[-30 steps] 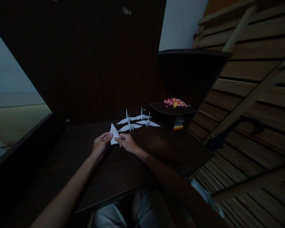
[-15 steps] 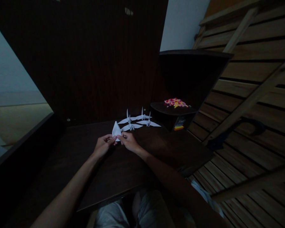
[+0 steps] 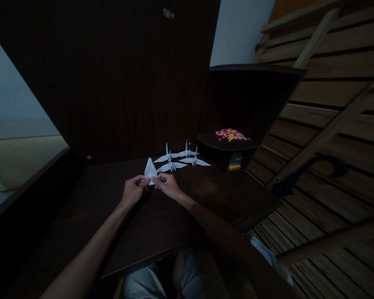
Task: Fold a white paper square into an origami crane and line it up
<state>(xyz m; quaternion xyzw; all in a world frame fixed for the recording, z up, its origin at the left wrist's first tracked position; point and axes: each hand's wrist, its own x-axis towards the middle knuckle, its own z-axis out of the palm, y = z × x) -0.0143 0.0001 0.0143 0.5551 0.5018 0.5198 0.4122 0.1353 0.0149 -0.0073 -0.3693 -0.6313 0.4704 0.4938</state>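
Note:
A piece of folded white paper (image 3: 150, 170), kite-shaped with its point upward, is held between my two hands over the dark desk. My left hand (image 3: 133, 190) pinches its lower left edge, thumb on the front face. On the lower right edge, my right hand (image 3: 168, 185) grips it the same way, with the thumb in front and curled fingers behind. Just beyond and to the right stand several white paper cranes, among them a near one (image 3: 172, 166) and one further right (image 3: 195, 160). Their wings are spread and their necks point up.
A dark corner shelf (image 3: 227, 145) at the right carries a pile of small pink, red and yellow pieces (image 3: 231, 134). Under it lies a yellow item (image 3: 234, 167). A raised dark side board (image 3: 28, 187) bounds the desk (image 3: 149, 232) on the left. Wooden slats (image 3: 327, 124) stand at far right.
Both hands and the folded paper have shifted slightly left. The paper's front now shows more curved side edges and a split at the tip. The cranes stay where they were.

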